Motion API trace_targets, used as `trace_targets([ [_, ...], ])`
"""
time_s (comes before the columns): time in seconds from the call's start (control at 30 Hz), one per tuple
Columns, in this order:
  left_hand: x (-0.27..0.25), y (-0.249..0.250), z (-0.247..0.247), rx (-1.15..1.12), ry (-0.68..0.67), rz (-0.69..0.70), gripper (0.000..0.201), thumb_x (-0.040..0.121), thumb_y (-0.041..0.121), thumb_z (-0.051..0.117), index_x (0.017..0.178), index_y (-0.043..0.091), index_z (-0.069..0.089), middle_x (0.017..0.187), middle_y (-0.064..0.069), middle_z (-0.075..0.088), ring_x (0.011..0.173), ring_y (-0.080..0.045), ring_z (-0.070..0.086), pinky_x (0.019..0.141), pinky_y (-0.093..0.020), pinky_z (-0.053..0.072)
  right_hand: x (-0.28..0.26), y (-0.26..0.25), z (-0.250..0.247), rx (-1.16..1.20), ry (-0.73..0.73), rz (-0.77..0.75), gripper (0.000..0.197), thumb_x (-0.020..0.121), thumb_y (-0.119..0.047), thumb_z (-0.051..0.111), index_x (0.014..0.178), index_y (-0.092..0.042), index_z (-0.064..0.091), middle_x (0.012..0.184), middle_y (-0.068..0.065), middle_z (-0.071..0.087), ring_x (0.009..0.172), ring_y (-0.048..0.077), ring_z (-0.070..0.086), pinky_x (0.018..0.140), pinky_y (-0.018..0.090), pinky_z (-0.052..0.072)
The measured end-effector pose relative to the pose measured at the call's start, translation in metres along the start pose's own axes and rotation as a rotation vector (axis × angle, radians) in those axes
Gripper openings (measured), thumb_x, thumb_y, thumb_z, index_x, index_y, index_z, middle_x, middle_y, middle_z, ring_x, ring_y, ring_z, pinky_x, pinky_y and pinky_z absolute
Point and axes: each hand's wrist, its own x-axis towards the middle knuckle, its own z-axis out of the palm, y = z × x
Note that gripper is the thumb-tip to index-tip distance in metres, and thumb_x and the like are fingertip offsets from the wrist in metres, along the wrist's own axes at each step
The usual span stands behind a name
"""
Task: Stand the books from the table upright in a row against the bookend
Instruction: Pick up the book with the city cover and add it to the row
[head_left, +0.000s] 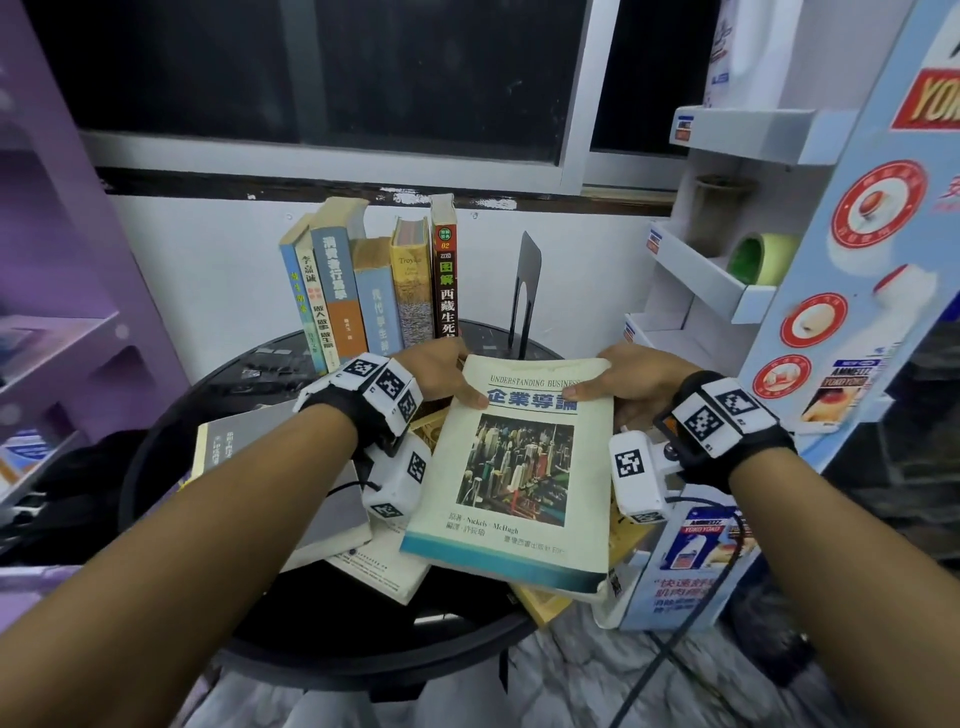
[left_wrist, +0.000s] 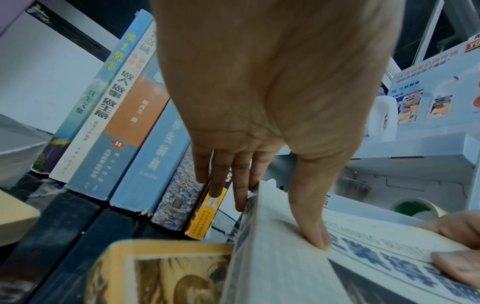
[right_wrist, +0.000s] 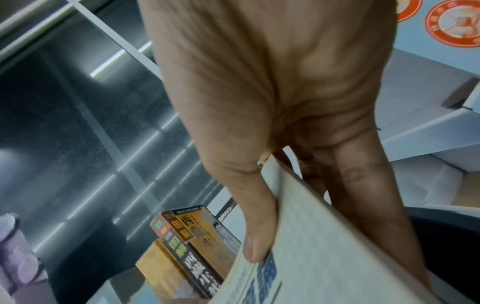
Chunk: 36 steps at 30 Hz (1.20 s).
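Observation:
A cream book with a city picture and blue title, "Understanding Business" (head_left: 519, 467), is held above the round black table (head_left: 171, 457), tilted with its top edge away from me. My left hand (head_left: 441, 374) grips its top left corner, thumb on the cover (left_wrist: 314, 232), fingers behind. My right hand (head_left: 618, 379) grips the top right corner, thumb on the cover (right_wrist: 257, 242), fingers underneath. Several books (head_left: 363, 291) stand upright in a row at the table's back. The black bookend (head_left: 524, 296) stands to their right, with a gap between.
More books lie flat on the table under the held one: a grey one (head_left: 270, 462) at left, a white one (head_left: 379, 566) and a yellow one (left_wrist: 161, 273). A white display shelf (head_left: 722, 280) with a tape roll (head_left: 761, 257) stands right; a purple shelf (head_left: 57, 291) stands left.

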Motion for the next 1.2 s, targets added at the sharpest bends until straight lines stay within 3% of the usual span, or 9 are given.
trace_targets([
  [0.1,-0.002,0.001,-0.012,-0.092,0.075,0.013,0.070,0.075,0.026,0.080,0.135,0.012,0.046,0.123,-0.004,0.058,0.110,-0.023,0.056,0.097,-0.043,0.048,-0.011,-0.015,-0.006,0.064,0.042,-0.047,0.022,0.087,-0.015,0.071,0.097,0.001,0.061,0.070,0.006,0.071,0.049,0.014,0.068,0.039,0.024,0.051],
  [0.17,-0.005,0.004,-0.022,-0.165,0.137,0.039,0.068,0.076,0.020,0.079,0.134,0.011,0.044,0.120,-0.003,0.058,0.108,-0.021,0.056,0.095,-0.040,0.049,-0.016,-0.025,-0.010,0.109,0.085,-0.090,0.018,0.087,-0.015,0.071,0.091,-0.006,0.057,0.083,0.010,0.071,0.060,0.017,0.070,0.047,0.030,0.058],
  [0.27,-0.009,0.009,-0.036,-0.321,0.241,0.064,0.067,0.077,0.010,0.077,0.135,0.010,0.043,0.118,-0.002,0.056,0.110,-0.023,0.055,0.092,-0.040,0.052,-0.022,-0.039,-0.014,0.166,0.173,-0.171,0.019,0.086,-0.013,0.072,0.089,-0.010,0.054,0.086,0.007,0.070,0.067,0.017,0.070,0.054,0.031,0.060],
  [0.5,-0.028,0.022,-0.065,-0.630,0.390,0.189,0.065,0.073,-0.007,0.074,0.131,0.008,0.048,0.099,0.004,0.057,0.108,-0.023,0.058,0.090,-0.040,0.054,-0.031,-0.064,-0.023,0.223,0.348,-0.331,0.040,0.081,-0.013,0.077,0.113,-0.004,0.055,0.106,0.012,0.069,0.088,0.024,0.071,0.071,0.041,0.061],
  [0.7,-0.037,0.022,-0.072,-0.826,0.308,0.277,0.060,0.070,-0.018,0.069,0.121,0.010,0.059,0.117,-0.015,0.064,0.110,-0.029,0.062,0.088,-0.043,0.056,-0.034,-0.070,-0.027,0.214,0.449,-0.440,0.034,0.076,-0.014,0.081,0.097,-0.021,0.054,0.109,0.007,0.067,0.098,0.026,0.068,0.083,0.051,0.058],
  [0.8,-0.041,0.025,-0.066,-0.853,0.198,0.328,0.053,0.073,-0.020,0.062,0.120,0.003,0.059,0.111,-0.015,0.069,0.106,-0.029,0.065,0.088,-0.041,0.056,-0.035,-0.064,-0.025,0.214,0.444,-0.470,0.037,0.076,-0.012,0.080,0.103,-0.020,0.056,0.109,0.002,0.066,0.100,0.022,0.066,0.087,0.048,0.056],
  [1.03,-0.044,0.036,-0.053,-0.861,0.199,0.349,0.031,0.079,-0.008,0.066,0.097,0.017,0.062,0.102,-0.007,0.071,0.102,-0.029,0.066,0.089,-0.043,0.054,-0.027,-0.051,-0.014,0.296,0.561,-0.473,0.054,0.077,-0.015,0.081,0.122,-0.023,0.053,0.108,-0.009,0.059,0.105,0.022,0.063,0.092,0.046,0.054],
  [1.13,-0.044,0.035,-0.052,-0.864,0.198,0.367,0.030,0.080,-0.006,0.066,0.099,0.017,0.063,0.104,-0.007,0.071,0.101,-0.028,0.067,0.087,-0.041,0.055,-0.021,-0.049,-0.007,0.274,0.698,-0.455,0.070,0.073,-0.025,0.084,0.131,-0.022,0.045,0.120,-0.001,0.057,0.104,0.021,0.061,0.092,0.041,0.053],
  [1.2,-0.043,0.033,-0.052,-0.871,0.200,0.364,0.031,0.081,-0.004,0.066,0.106,0.013,0.061,0.108,-0.010,0.070,0.100,-0.027,0.067,0.084,-0.038,0.057,-0.020,-0.051,-0.001,0.206,0.860,-0.439,0.074,0.068,-0.032,0.087,0.127,-0.018,0.045,0.123,0.002,0.053,0.102,0.018,0.058,0.089,0.032,0.049],
])
